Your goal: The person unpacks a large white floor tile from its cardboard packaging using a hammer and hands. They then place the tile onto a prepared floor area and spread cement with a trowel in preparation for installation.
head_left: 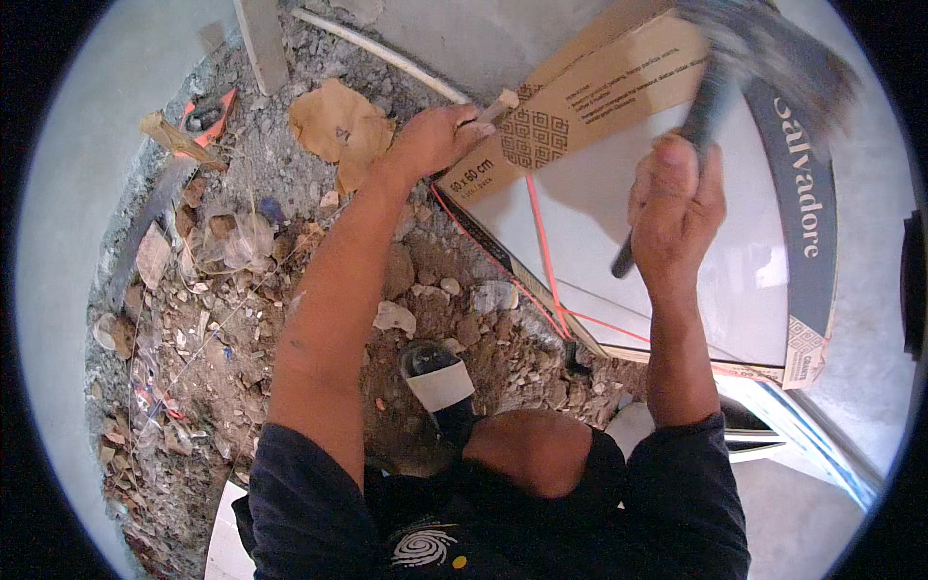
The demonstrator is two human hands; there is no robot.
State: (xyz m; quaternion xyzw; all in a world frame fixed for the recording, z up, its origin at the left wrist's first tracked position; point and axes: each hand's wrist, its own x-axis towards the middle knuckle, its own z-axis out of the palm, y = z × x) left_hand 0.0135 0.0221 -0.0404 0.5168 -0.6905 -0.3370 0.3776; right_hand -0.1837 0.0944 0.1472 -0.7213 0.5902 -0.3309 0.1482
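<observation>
My right hand (677, 198) is wrapped round the dark handle of a hammer (708, 108). The hammer's head is raised at the upper right and smeared by motion. In my closed left hand (440, 140) is a short pale rod (500, 104); its blunt, wider end sticks out to the upper right, and its other end is hidden. Just right of that hand lies a cardboard tile carton (619, 92), folded round a white square tile (720, 232). A pink strap (541, 242) crosses the tile.
Broken rubble (203, 329) and dirt cover the ground to the left. Brown paper (338, 126) lies beyond my left forearm, near a long pale pole (387, 53). An orange object (213, 116) sits at the far left. My sandalled foot (440, 382) is below, close to the carton.
</observation>
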